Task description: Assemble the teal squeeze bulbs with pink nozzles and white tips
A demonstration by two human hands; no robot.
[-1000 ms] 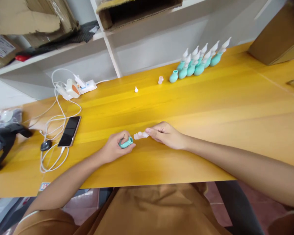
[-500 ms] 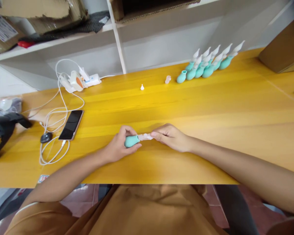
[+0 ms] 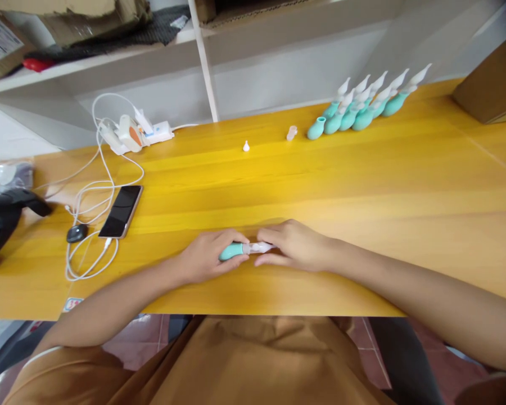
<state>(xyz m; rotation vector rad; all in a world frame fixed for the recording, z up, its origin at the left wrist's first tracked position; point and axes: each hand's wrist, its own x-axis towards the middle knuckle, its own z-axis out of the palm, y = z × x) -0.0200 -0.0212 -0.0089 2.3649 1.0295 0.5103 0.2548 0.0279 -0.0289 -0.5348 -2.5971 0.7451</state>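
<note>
My left hand (image 3: 208,252) wraps round the teal bulb (image 3: 231,251) of a nasal aspirator, fingers on the far side and thumb on the near side. From the bulb's neck a clear tube with a whitish pointed tip (image 3: 260,247) extends to the right. Around that tip, my right hand (image 3: 297,244) holds its thumb and fingers apart; whether the palm side touches the tip is hidden. Further back on the table lie a small white tip (image 3: 246,146) and a clear tube piece (image 3: 292,133). Beside them stands a teal bulb without a tip (image 3: 316,129).
Several assembled aspirators (image 3: 362,118) stand grouped at the back right, near a cardboard box (image 3: 491,84). On the left lie a phone (image 3: 121,212), white cables, a power strip (image 3: 160,133) and a black headset-like object (image 3: 8,216). A shelf (image 3: 109,53) runs behind the table.
My right thumb and fingers have parted from their pinch on the aspirator's tip, showing the pointed end. Both hands sit slightly lower in view, and the left fingers now reach further over the bulb's neck.
</note>
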